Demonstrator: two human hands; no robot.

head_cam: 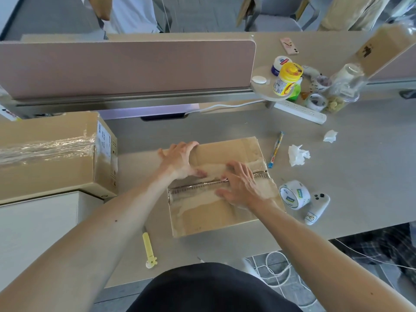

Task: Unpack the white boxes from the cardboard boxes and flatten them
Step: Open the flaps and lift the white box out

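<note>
Head view is showing us both our hands on a small cardboard box [216,194] that is lying in the middle of the tabletop [360,167]. We are pressing our left hand [182,159] on the far left part of the box top, fingers spread and curling over the far edge of the flap. We are laying our right hand [239,184] flat across the taped centre seam [195,186], fingers open and splayed, gripping nothing. The flaps are lying closed, so we are not seeing any white boxes inside.

A larger cardboard box [51,154], wrapped in clear tape, is sitting well to the left, resting on a white block at the tabletop's left edge. A yellow cutter [149,249] is lying near us, just left of the small box. A roll of printed tape [293,194] is standing just right of the box, touching or nearly touching a white controller [317,208]. Two crumpled tissues [298,154] and a striped pen [276,149] are lying to the far right.
</note>
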